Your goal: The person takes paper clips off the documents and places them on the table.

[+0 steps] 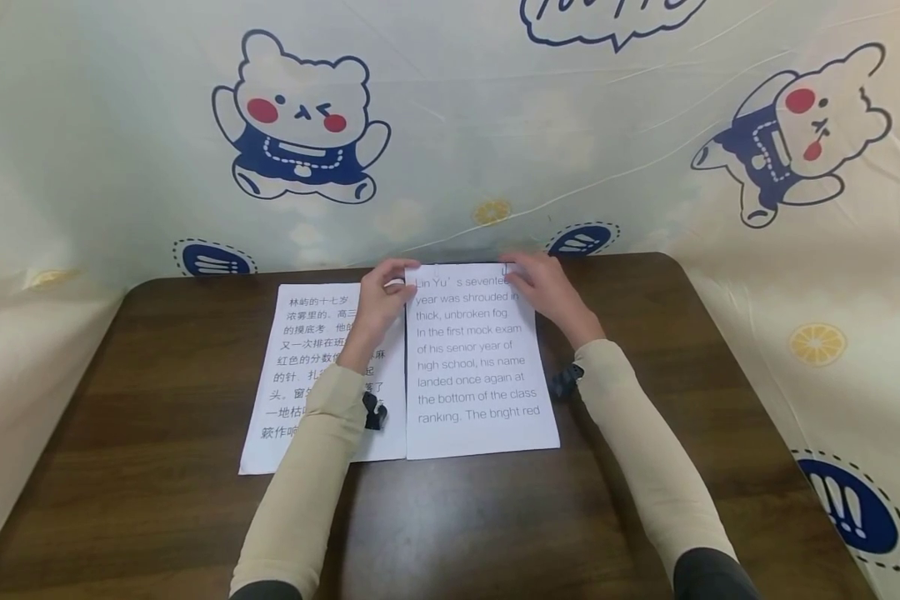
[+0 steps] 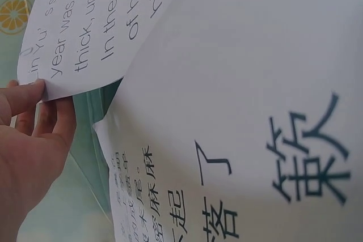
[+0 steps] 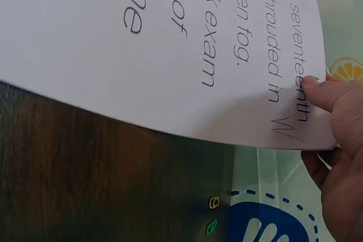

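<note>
White paper printed in English (image 1: 472, 358) lies on the right, beside a white sheet printed in Chinese characters (image 1: 330, 333). At the top left corner of the English paper, my left hand (image 1: 378, 304) pinches the edge between thumb and fingers, its forearm crossing over the Chinese sheet. My right hand (image 1: 555, 287) grips the top right corner, thumb (image 3: 320, 92) on the printed face and fingers behind. In the left wrist view the English paper (image 2: 85, 43) bows up at its held end. A pencil-like zigzag mark (image 3: 286, 128) shows near its right corner.
The papers are on a dark brown wooden table (image 1: 450, 533) with rounded far corners. Behind it hangs a pale cloth (image 1: 450, 125) with cartoon bears and orange slices. In the right wrist view, a small yellow loop (image 3: 214, 202) and a green one (image 3: 211, 226) lie near the table's far edge.
</note>
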{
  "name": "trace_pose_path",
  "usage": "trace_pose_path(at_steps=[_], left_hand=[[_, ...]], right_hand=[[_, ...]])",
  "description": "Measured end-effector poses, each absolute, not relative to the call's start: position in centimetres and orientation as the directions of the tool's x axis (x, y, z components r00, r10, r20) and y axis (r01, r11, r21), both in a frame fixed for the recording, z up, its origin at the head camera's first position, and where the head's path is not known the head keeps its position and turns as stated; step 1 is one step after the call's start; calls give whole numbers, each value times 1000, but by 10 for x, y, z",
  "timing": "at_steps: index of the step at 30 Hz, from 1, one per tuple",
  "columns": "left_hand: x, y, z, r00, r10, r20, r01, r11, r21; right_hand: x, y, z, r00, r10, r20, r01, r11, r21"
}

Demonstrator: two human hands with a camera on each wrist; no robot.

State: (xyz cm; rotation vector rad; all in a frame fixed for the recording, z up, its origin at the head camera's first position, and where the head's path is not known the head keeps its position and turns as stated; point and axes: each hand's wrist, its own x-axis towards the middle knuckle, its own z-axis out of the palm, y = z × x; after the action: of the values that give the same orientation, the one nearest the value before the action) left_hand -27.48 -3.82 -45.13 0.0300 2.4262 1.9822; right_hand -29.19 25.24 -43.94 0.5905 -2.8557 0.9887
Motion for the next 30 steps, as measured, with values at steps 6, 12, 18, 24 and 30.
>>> trace_pose_path(at_steps=[6,12,18,24,30], left_hand=[[-275,-39,-452,-999,35,-23,-17,181,983],[-276,-40,-452,-997,40,-58,-51,161,986],[-276,-40,-454,-998,32,-51,-45,166,985],[-275,-40,-455,-999,27,-27,-22,167,986],[-275,-40,-455,-999,31,-26,-21,162,987]], right_hand=[[-292,249,-439,-930,-327,169,-364,754,-547],[-293,246,-439,-932,-329,152,-358,774,-523],[-294,245,-441,-931,-334,145,-360,786,-502],[-293,244,-443,-922,-349,166,-385,793,-472],[-293,243,-445,-923,-340,179,-384,808,-446]])
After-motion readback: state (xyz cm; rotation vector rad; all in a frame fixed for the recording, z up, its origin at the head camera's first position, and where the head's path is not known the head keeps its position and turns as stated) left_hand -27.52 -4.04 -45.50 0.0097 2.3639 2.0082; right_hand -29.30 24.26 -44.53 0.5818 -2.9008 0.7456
